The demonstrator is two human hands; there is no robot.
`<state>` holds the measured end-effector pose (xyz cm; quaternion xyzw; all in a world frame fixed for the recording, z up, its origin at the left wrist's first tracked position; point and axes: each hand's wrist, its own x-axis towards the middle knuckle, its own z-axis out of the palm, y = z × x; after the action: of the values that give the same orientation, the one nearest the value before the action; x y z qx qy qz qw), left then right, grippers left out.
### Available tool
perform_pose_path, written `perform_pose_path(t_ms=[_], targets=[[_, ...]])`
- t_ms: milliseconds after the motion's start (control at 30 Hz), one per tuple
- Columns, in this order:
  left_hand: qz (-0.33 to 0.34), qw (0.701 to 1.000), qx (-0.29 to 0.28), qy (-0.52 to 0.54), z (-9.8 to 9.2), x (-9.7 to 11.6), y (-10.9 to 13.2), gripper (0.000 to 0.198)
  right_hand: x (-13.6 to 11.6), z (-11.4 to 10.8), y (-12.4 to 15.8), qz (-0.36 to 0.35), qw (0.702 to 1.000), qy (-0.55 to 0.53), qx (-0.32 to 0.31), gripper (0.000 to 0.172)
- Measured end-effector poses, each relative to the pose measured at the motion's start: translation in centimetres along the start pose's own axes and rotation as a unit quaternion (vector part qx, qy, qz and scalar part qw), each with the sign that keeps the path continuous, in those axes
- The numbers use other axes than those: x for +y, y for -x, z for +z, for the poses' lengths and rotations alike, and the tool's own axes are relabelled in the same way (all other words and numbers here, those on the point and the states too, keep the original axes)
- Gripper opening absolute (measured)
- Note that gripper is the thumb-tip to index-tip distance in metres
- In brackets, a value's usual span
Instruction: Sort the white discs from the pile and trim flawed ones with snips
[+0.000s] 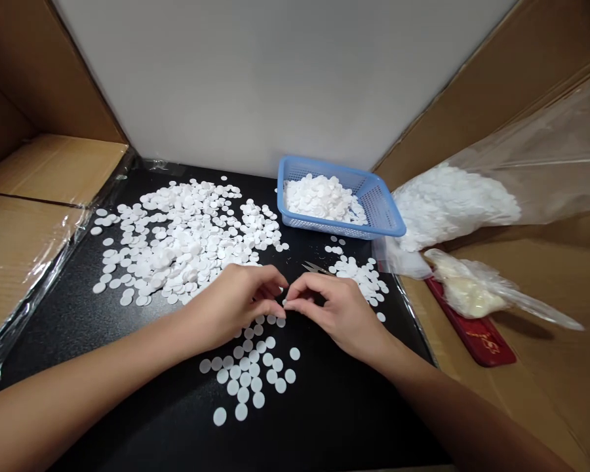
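Over the middle of the black table my left hand (240,298) and my right hand (337,311) meet almost fingertip to fingertip. My right thumb and forefinger are pinched together at the edge of a small white disc (284,303). The left fingers are curled toward the thumb; what they hold, if anything, is mostly hidden. Below the hands lies a loose group of flat white discs (246,379), spread in a single layer. A large heap of white discs (191,242) covers the table beyond my left hand. Tweezers (317,268) lie partly hidden behind my right hand.
A blue basket (391,223) with white discs inside stands at the back. A smaller disc pile (361,275) lies beyond my right hand. To the right are a clear bag of white pieces (457,200), a knotted plastic bag (467,292) and a red case (489,344) on cardboard.
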<state>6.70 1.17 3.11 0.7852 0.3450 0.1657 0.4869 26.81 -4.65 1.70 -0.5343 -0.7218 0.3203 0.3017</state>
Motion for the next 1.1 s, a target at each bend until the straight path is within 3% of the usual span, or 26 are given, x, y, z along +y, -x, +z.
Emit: perform_pose_path(t_ms=[133,233,333,400,567,800,933,1100], targets=[[-0.011,1.000,0.013,0.024,1.3,0.7,-1.6,0.006,0.2,-0.9,0.3,0.010,0.998,-0.008,0.061,0.013],[-0.047,0.989,0.017,0.138,1.3,0.9,-2.7,0.009,2.4,-1.7,0.7,-0.008,0.985,0.137,0.107,0.016],[-0.112,0.947,0.018,0.301,1.1,0.9,-3.1,0.014,4.9,-2.3,0.5,-0.013,0.944,0.302,0.133,0.011],[-0.150,0.916,0.027,0.370,1.2,1.1,-3.1,0.015,5.9,-2.5,0.3,-0.002,0.934,0.338,0.118,0.008],[-0.201,0.868,0.051,0.452,1.3,1.3,-2.7,0.013,6.1,-2.7,-0.1,0.003,0.950,0.295,0.103,0.013],[-0.245,0.821,0.048,0.514,1.4,1.1,-2.7,0.002,3.8,-2.8,0.6,-0.034,0.964,0.183,0.191,0.037],[-0.254,0.814,0.023,0.522,1.7,1.1,-2.5,0.003,2.0,-2.4,1.1,-0.064,0.968,0.149,0.192,0.039],[-0.224,0.826,0.022,0.517,1.9,1.0,-2.3,0.013,1.0,-1.8,1.5,-0.078,0.967,0.126,0.208,0.039]])
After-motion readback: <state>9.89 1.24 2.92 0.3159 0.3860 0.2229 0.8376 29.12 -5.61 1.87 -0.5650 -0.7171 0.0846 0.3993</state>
